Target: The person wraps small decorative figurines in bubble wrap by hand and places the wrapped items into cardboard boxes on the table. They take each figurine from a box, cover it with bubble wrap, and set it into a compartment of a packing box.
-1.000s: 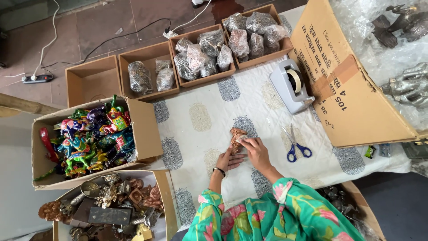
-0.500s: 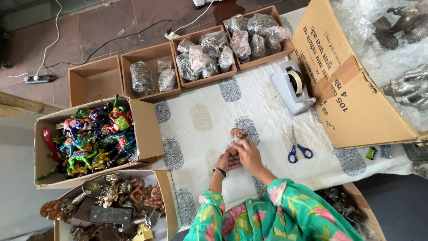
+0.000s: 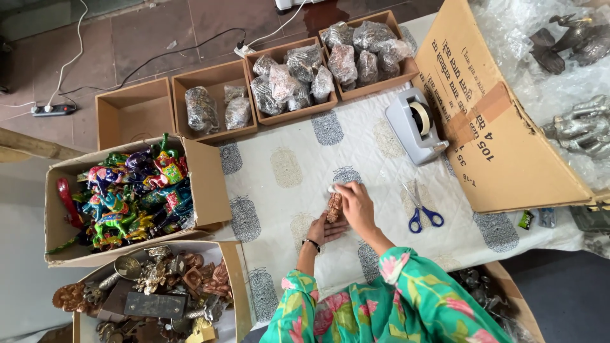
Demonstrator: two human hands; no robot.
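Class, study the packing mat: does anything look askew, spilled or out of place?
Nothing is spilled. The large cardboard box lies tipped on its side across the mat's right edge. Blue-handled scissors lie open by the right hand, blades apart.

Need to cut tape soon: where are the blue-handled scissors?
The scissors lie on the patterned cloth, just right of the right hand, below the tape dispenser.

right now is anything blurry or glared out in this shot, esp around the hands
Head view: even, soft daylight, faint shadows. The small brown figurine between the left hand and right hand is small but fairly sharp. Bubble wrap top right shines pale; edges look slightly bent by the wide lens.
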